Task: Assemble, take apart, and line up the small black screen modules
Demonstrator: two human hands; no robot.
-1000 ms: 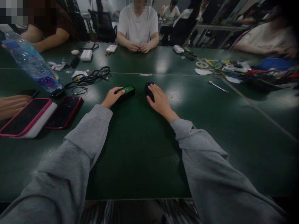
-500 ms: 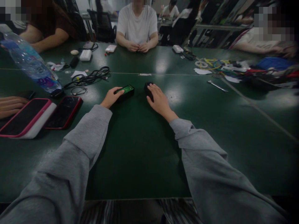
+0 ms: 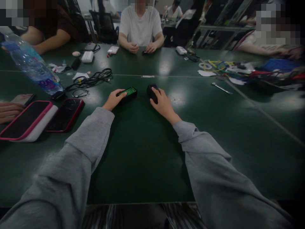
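Note:
My left hand (image 3: 114,100) grips a black case with a green circuit board (image 3: 130,91) showing in its top, the thumb lying over the near end of the board. To the right, a dark block-shaped piece (image 3: 150,92) stands on the green table, and my right hand (image 3: 162,103) is closed around it, fingers on its top and thumb on its near side. Its underside is hidden. A small gap of bare table separates the two black things.
At left are a plastic bottle (image 3: 33,66), a pink-edged phone (image 3: 26,121), a red-edged phone (image 3: 65,116), a coiled black cable (image 3: 95,78) and another person's hand (image 3: 10,111). A wrench (image 3: 221,88) and tangled wires (image 3: 221,66) lie right. A person in white (image 3: 141,28) sits opposite.
The fingers of my right hand have drawn back, uncovering more of the dark block. My left hand stays still. The person opposite has parted their hands; the neighbour's hand at left has shifted left.

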